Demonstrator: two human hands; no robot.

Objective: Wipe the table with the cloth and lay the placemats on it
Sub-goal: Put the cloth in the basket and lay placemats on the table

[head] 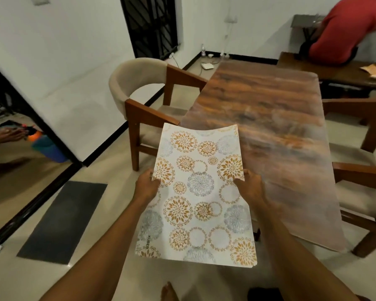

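I hold a white placemat (199, 192) printed with gold and grey floral circles in the air, over the floor and the near left corner of the wooden table (276, 118). My left hand (147, 185) grips its left edge, thumb on top. At the right edge my right hand (249, 186) grips it the same way. The mat's far end curls upward over the table edge. No cloth is in view.
A beige armchair (139, 88) with wooden arms stands at the table's left side, and two more chairs (360, 187) at its right. A person in a red shirt (345, 33) bends over a bench beyond the table. A dark floor mat (63, 220) lies at left.
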